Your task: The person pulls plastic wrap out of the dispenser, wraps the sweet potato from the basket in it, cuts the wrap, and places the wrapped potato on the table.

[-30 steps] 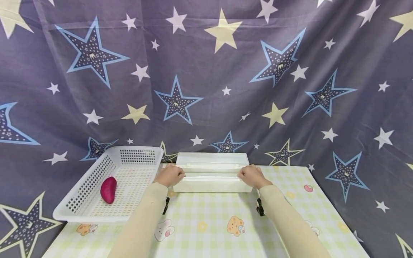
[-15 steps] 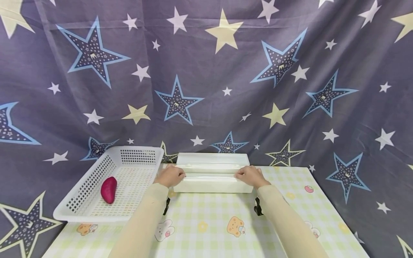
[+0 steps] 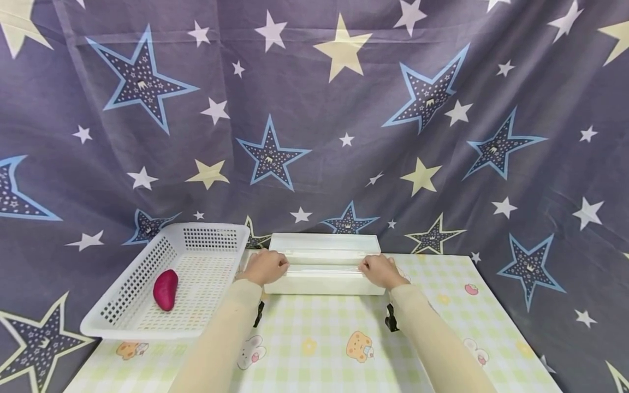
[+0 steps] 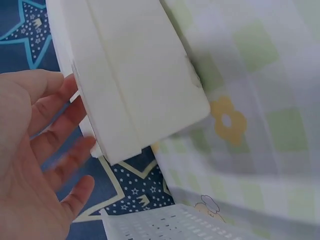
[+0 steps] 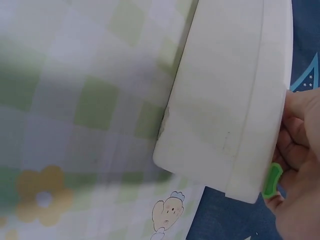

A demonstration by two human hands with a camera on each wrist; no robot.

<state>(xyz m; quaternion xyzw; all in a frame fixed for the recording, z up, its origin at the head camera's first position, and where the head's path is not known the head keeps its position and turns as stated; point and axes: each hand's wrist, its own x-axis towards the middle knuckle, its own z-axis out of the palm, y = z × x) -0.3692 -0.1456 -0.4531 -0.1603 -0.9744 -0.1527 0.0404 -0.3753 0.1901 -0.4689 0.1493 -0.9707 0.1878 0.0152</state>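
Note:
A long white box (image 3: 324, 284) stands at the back of the table, its lid (image 3: 324, 242) tipped back. My left hand (image 3: 268, 266) holds the left part of its front top edge; in the left wrist view the thumb and index finger meet at that edge, the other fingers spread loosely along it. At the right part of the same edge, my right hand (image 3: 382, 271) pinches with thumb and bent fingers. In the right wrist view a small green piece (image 5: 272, 180) shows between the box edge and that hand's lower fingers. The inside of the box is mostly hidden.
To the left is a white perforated basket (image 3: 93, 326), a dark pink, sweet-potato-shaped piece (image 3: 165, 290) lying inside it. A green checked cloth (image 3: 314, 360) covers the table. Right behind the box hangs a star-patterned curtain (image 3: 314, 125).
My left hand has slid a little to the right along the box's front edge. Earlier, my right hand shifted slightly inward to the left. The box and basket have stayed put.

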